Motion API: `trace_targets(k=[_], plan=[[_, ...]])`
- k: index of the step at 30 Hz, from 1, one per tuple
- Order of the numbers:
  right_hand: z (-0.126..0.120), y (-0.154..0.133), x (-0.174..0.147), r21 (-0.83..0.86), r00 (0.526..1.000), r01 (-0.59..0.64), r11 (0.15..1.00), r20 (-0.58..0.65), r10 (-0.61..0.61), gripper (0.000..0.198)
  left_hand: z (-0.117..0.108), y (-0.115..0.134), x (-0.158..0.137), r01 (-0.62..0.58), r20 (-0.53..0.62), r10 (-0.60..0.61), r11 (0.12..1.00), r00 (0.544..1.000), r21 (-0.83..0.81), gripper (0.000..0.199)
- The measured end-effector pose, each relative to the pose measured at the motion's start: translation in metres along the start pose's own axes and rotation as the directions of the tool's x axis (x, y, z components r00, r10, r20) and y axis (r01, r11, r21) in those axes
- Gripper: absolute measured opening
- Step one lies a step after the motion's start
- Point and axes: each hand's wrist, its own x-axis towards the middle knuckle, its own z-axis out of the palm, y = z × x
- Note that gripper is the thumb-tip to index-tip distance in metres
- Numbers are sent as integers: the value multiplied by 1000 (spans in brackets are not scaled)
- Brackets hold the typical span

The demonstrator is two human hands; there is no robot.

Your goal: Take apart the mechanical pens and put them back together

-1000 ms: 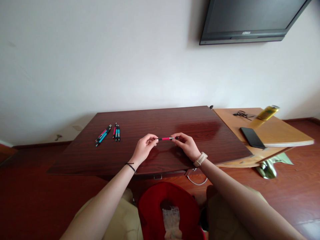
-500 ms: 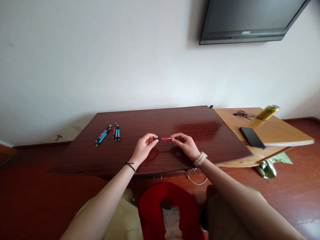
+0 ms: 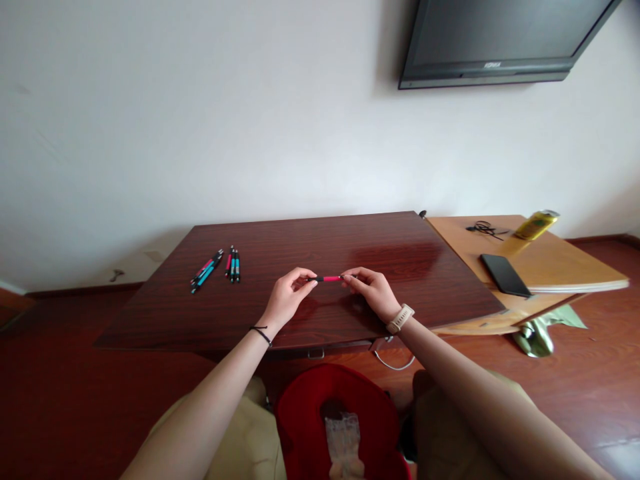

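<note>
A pink and black pen (image 3: 330,279) lies level between my two hands, above the dark wood table (image 3: 300,243). My left hand (image 3: 291,288) pinches its black end between thumb and fingers. At the other end, my right hand (image 3: 369,288) is closed on the pen, its fingertips hiding part of that end. To the left on the table lies a loose pile of blue and pink pens (image 3: 206,271). Beside that pile, a small row of pens (image 3: 233,265), one pink and the others blue, lies side by side.
A lighter wooden table (image 3: 565,263) adjoins on the right, holding a black phone (image 3: 505,275), a coiled black cable (image 3: 486,229) and a yellow can (image 3: 537,225). A television (image 3: 500,47) hangs on the wall. Below me is a red stool (image 3: 295,413).
My right fingers cover slightly more of the pen's right end, where a silvery part showed before. The hands and everything else stay nearly in place.
</note>
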Motion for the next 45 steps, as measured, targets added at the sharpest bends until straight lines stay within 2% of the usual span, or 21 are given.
trace_targets(k=[5, 14, 23, 26, 28, 31, 35, 39, 45], plan=[[0, -1, -1, -38, 999, 35, 999, -6, -36, 38, 0, 3, -1, 48, 24, -46, 997, 999, -55, 24], [-1, 3, 0, -73, 1000, 8, 997, -1, -8, 35, -1, 2, 1, -1, -24, 2, 999, 1000, 43, 23], [0, 1, -1, -35, 1000, 1, 999, 13, 0, 41, -4, 1, 0, -10, 4, 9, 999, 1000, 44, 25], [0, 1, -1, 15, 999, 14, 1000, -42, -13, 40, -11, 0, 3, -19, 25, 18, 999, 1000, 40, 38], [0, 3, 0, 38, 995, 13, 999, -100, -10, 42, -20, -3, 6, -55, 12, 54, 994, 998, 98, 50], [-2, 6, 2, 42, 988, 12, 999, -152, -6, 45, -36, -8, 8, -113, -4, 118, 960, 993, 255, 49], [-1, 7, 2, 5, 985, 48, 999, -166, -47, 42, -54, -21, 5, -148, 82, 125, 895, 989, 420, 56], [2, 8, 1, -30, 980, 69, 997, -185, -74, 40, -61, -32, 2, -164, 124, 117, 844, 985, 510, 43], [2, 10, 2, -40, 979, 55, 998, -194, -61, 39, -64, -34, 2, -146, 79, 123, 808, 989, 570, 20]])
